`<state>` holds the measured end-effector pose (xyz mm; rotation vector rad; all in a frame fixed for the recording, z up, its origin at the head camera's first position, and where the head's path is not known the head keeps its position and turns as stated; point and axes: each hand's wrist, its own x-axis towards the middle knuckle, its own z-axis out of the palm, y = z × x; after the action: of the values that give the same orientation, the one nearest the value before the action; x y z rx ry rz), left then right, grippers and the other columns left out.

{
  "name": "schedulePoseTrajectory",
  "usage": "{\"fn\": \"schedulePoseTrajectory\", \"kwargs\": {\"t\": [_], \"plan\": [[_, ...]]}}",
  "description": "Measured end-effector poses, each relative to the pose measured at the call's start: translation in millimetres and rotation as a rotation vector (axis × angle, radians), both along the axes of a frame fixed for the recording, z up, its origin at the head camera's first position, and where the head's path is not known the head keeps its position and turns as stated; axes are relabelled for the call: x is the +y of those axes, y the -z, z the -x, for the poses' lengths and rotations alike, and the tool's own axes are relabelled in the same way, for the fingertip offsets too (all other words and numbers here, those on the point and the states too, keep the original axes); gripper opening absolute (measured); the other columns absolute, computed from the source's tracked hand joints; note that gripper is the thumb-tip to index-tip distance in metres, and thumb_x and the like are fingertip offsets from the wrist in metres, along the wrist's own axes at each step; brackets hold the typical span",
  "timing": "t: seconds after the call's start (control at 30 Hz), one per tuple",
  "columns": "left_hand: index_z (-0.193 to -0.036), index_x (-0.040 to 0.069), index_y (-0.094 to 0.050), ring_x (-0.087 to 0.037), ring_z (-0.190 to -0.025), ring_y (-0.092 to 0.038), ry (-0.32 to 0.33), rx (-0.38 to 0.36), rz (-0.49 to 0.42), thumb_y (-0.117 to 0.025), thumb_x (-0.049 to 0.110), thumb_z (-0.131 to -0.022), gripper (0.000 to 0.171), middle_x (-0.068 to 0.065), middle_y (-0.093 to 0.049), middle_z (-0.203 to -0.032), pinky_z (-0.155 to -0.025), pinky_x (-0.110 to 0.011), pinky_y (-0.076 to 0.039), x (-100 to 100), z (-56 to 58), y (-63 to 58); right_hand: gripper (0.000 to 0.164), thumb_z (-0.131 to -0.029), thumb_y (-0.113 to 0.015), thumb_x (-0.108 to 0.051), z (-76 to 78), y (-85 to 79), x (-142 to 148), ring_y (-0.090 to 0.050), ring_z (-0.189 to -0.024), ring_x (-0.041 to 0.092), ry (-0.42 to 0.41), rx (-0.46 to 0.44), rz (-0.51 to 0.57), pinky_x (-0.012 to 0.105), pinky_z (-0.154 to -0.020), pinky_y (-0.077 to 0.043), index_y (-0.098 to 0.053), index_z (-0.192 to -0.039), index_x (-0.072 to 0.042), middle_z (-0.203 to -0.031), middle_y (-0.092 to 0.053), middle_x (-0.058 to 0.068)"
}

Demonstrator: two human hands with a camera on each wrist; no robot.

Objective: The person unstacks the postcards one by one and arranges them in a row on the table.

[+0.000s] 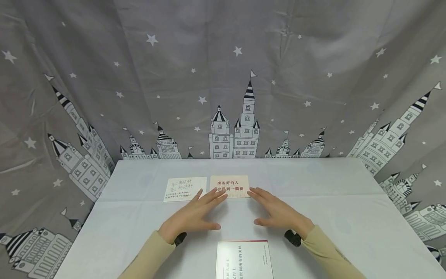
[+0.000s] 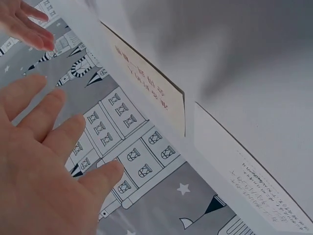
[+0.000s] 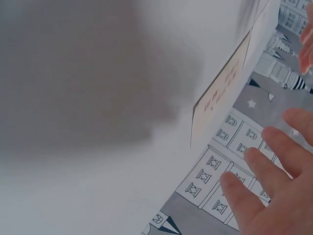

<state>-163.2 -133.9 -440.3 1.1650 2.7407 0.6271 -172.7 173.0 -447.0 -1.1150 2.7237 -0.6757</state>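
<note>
My left hand [image 1: 193,215] hovers over the white table with its fingers spread and holds nothing. Opposite it, my right hand [image 1: 280,211] is held the same way, fingers apart, a gap between the two hands. Just beyond the fingertips lies a cream card [image 1: 240,182] with red printed characters; the left fingers overlap its lower edge in the head view. To its left is a white card [image 1: 184,184] bearing handwritten lines. Nearest my body, between the forearms, a white booklet [image 1: 249,257] with printed characters and a red top edge runs out of the frame.
The table [image 1: 313,182] is covered in white cloth and ends at a grey curtain [image 1: 181,46] printed with stars and castles. A dark wrist strap [image 1: 292,237] sits on the right wrist, and another strap [image 1: 179,239] on the left.
</note>
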Motion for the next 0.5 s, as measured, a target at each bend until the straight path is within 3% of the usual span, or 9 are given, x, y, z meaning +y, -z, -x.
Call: {"fn": "schedulePoseTrajectory", "kwargs": {"t": [0.2,0.5], "plan": [[-0.15,0.013,-0.033,-0.028,-0.143,-0.017,0.029,-0.001,-0.003,-0.069,0.047,-0.083,0.083,-0.003,-0.024,-0.157,-0.112,-0.06,-0.009,0.3,-16.5,0.0,0.081,-0.083,-0.073,-0.033,-22.0,4.2,6.0,-0.027,-0.139,0.035,-0.015,0.022,0.026,0.052,-0.107,-0.032,-0.033,-0.149,-0.008,-0.154,-0.028,0.013],[-0.15,0.015,-0.033,-0.029,-0.141,-0.023,0.067,0.045,0.006,-0.072,0.049,-0.078,0.089,-0.004,-0.022,-0.157,-0.11,-0.061,-0.016,2.5,-46.0,4.7,0.085,-0.081,-0.073,-0.043,-54.6,12.2,10.1,-0.035,-0.135,0.031,-0.045,0.024,0.029,0.051,-0.101,-0.04,-0.033,-0.149,-0.012,-0.154,-0.028,0.01]]}}
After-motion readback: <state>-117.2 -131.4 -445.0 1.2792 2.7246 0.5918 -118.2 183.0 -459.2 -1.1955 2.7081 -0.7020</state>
